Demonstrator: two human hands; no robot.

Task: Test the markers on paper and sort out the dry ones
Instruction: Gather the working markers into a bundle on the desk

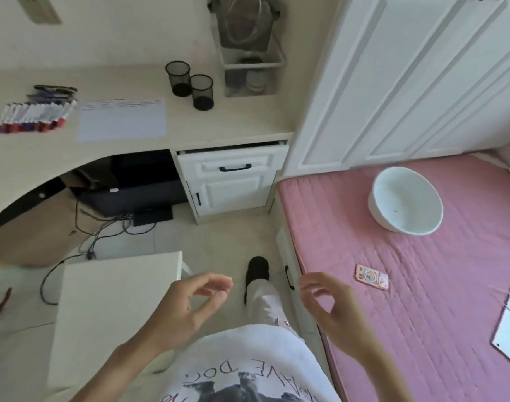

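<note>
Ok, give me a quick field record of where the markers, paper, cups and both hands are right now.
markers: row lying on desk, left of paper
paper: sheet flat on desk, faint marks along top edge
cups: two black mesh cups right of paper
left hand: open, holds nothing, over floor
right hand: open, holds nothing, near bed edge

Two black mesh cups (190,85) stand side by side on the worktop (224,120), near a wire rack (249,68) against the wall. Below the worktop, a white drawer (233,166) is slightly open, and cables (103,230) trail on the floor. A white bowl (406,200) and a phone (372,277) lie well apart on the pink bed (422,285). A white stool (111,311) stands nearby.
</note>
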